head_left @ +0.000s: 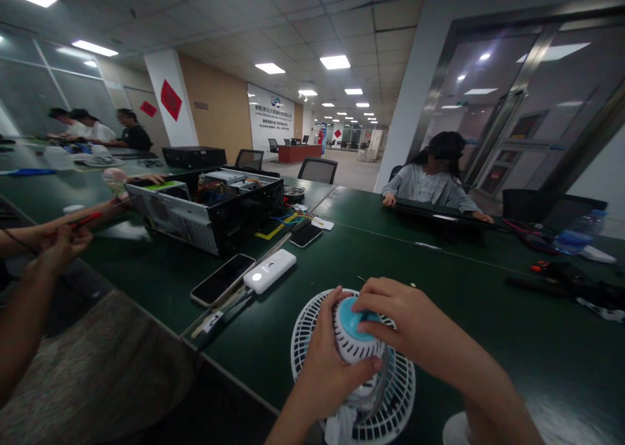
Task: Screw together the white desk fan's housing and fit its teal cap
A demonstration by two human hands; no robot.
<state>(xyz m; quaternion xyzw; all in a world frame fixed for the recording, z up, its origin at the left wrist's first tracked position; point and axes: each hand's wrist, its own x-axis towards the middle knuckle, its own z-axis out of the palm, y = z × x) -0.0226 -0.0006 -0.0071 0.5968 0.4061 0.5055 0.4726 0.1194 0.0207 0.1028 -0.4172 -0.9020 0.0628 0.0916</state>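
A white fan lies face down on the green table, its round grille flat on the top and its motor housing facing up. My left hand is wrapped round the slotted housing, thumb on the near side and fingers on the far side. On top of the housing sits a light blue cap. My right hand has its thumb and fingers closed on the right side of this cap. Whether anything small is between those fingertips is hidden.
To the left lie a phone, a white power bank with a cable, and another phone. An opened computer case stands beyond. Another person's hands hold a red tool at left; a person sits opposite, holding a dark panel.
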